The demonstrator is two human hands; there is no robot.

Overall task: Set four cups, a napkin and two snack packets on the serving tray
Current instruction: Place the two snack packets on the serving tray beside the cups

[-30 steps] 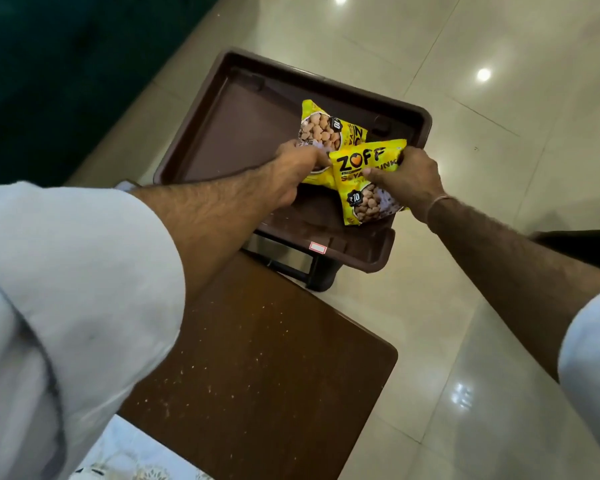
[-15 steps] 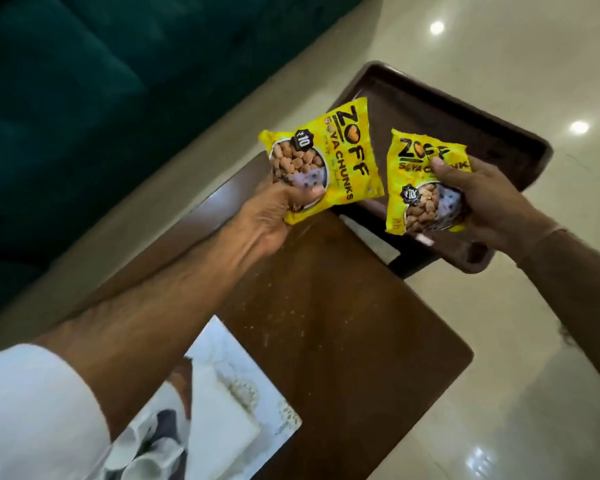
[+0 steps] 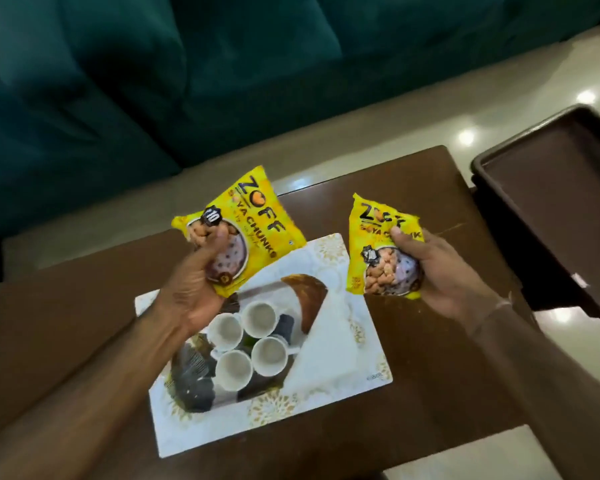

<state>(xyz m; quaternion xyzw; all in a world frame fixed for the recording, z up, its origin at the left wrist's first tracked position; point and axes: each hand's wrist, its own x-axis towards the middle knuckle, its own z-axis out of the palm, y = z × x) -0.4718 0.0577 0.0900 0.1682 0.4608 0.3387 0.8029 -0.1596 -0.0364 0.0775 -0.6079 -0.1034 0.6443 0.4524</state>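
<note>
Snack packets both in hand, held above the brown table (image 3: 413,358): left hand (image 3: 194,289) has fingers curled shut around the lower end of the left packet (image 3: 257,223), thumb pressed on its front; right hand (image 3: 440,271) grips the right packet (image 3: 378,247) by its right edge, thumb over the front, fingers wrapped behind. Serving tray (image 3: 361,341), white with gold print, lies mid-table. Four white cups (image 3: 257,341) stand clustered on its left-centre, touching or nearly so; white napkin (image 3: 329,351) lies just beside them toward the tray's right edge. Dark brown tray (image 3: 551,202) sits off the table's far right corner
</note>
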